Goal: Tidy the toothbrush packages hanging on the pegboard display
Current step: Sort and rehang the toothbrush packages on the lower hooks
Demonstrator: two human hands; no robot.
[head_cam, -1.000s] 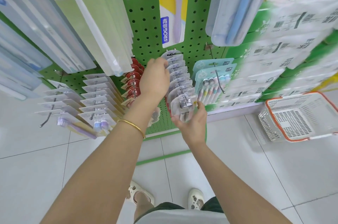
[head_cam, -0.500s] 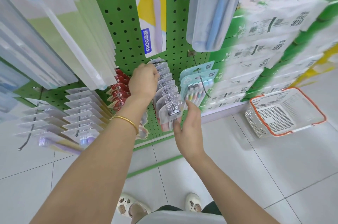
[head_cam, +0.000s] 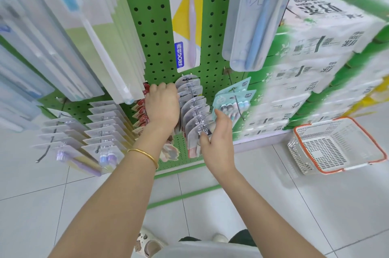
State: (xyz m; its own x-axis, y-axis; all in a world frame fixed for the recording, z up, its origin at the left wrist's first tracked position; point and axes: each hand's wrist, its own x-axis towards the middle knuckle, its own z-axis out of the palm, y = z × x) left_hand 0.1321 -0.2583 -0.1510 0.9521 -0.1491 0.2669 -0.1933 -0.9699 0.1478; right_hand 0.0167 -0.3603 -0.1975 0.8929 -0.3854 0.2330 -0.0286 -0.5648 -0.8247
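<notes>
Gold bangle [head_cam: 145, 153] on left wrist, bare forearms, white shirt [head_cam: 206, 250], dark shorts [head_cam: 242, 236], cream clogs [head_cam: 147, 244]

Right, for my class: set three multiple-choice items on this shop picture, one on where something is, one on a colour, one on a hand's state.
1. Where is the basket? A on the floor, right of the pegboard; B hung on a peg; C in a hand.
2. What colour is the pegboard? A blue; B green; C red.
3. How is the right hand? A a fist; B gripping the basket; C fingers straight, at the front clear package.
Key: 1 A, it sits on the tiles; 2 B, its holed panel is green; 3 C, its fingers point up beside the row.
</notes>
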